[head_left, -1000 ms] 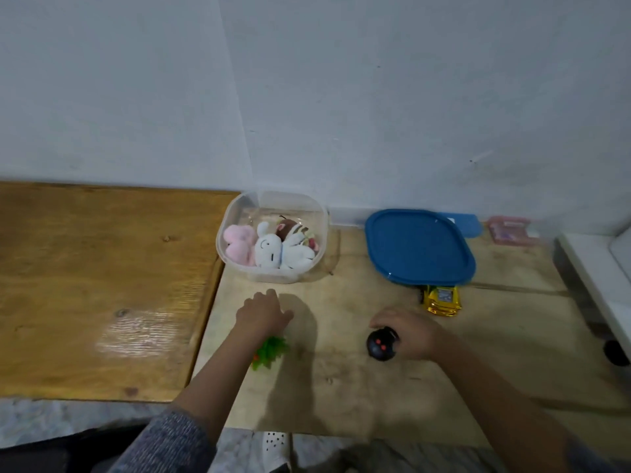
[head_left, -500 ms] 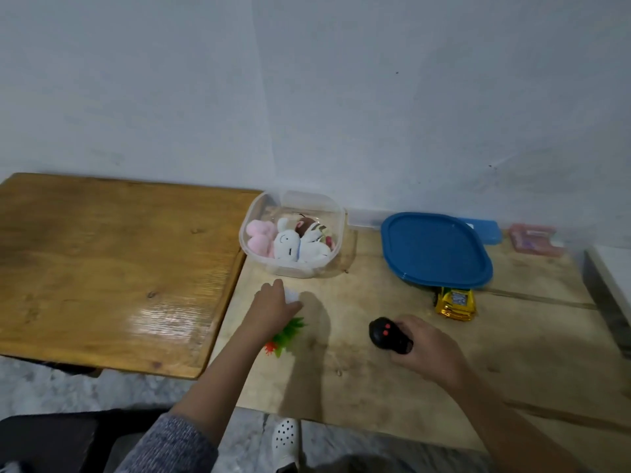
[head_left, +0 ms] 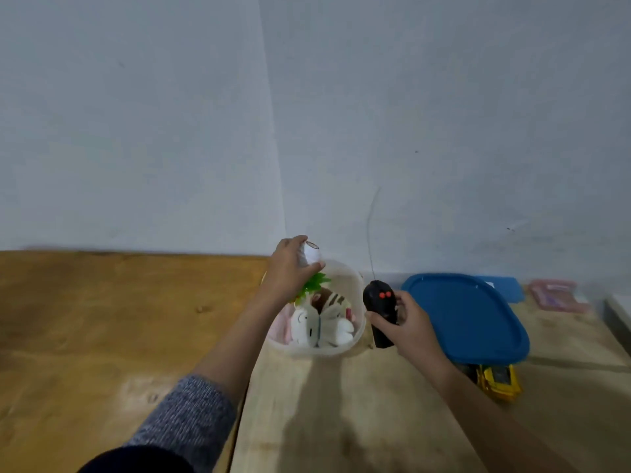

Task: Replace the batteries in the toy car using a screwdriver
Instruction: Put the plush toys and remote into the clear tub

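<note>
Much of the yellow toy car (head_left: 499, 381) was hidden from you: its far end sat under the edge of the blue lid (head_left: 467, 322) and your right forearm (head_left: 478, 399) crossed its left side. The pink item (head_left: 556, 297) by the wall was too blurred to identify. Your left hand (head_left: 290, 273), over the far rim of the clear tub (head_left: 327, 349) of plush toys (head_left: 317, 327), had its fingers curled round a small white thing with green leaves (head_left: 316, 283); what it was stayed unclear. Your right hand (head_left: 409, 331) gripped the black remote (head_left: 377, 302) upright. The car lay on the pale table (head_left: 341, 421), right of that hand, nearer you, not touching it.
</note>
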